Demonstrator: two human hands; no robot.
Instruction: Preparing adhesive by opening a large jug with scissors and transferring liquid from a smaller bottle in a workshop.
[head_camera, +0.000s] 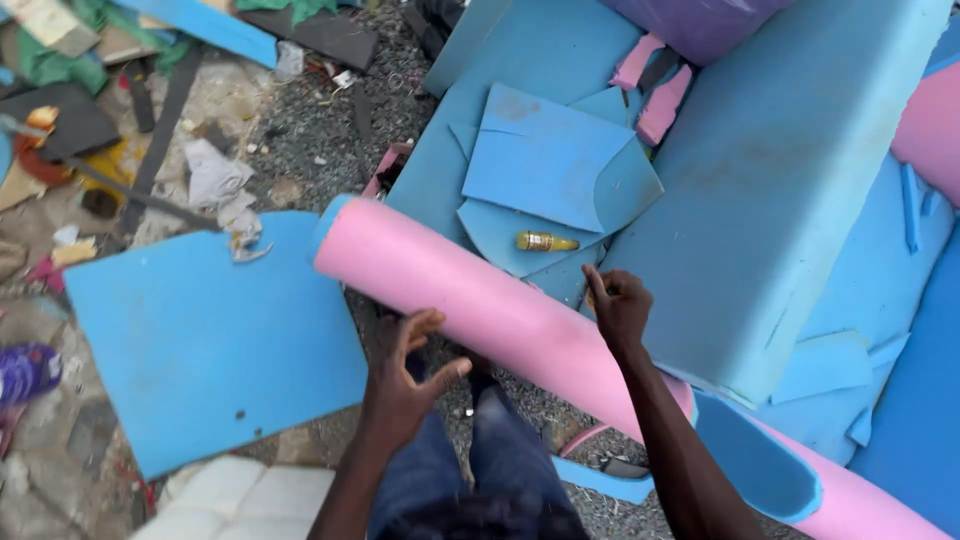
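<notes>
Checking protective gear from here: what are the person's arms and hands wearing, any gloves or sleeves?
No gloves and no sleeves show: the left hand and right hand are bare, as are both forearms. No watch, ring or wristband is visible. Blue denim trousers show below.

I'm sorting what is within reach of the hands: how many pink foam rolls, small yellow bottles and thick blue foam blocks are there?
Pink foam roll, left hand and right hand on it: 1
Small yellow bottle: 1
Thick blue foam block: 1
Total: 3

Foam workshop yard: foam offcuts (545, 160), gravel (310, 150)
</notes>
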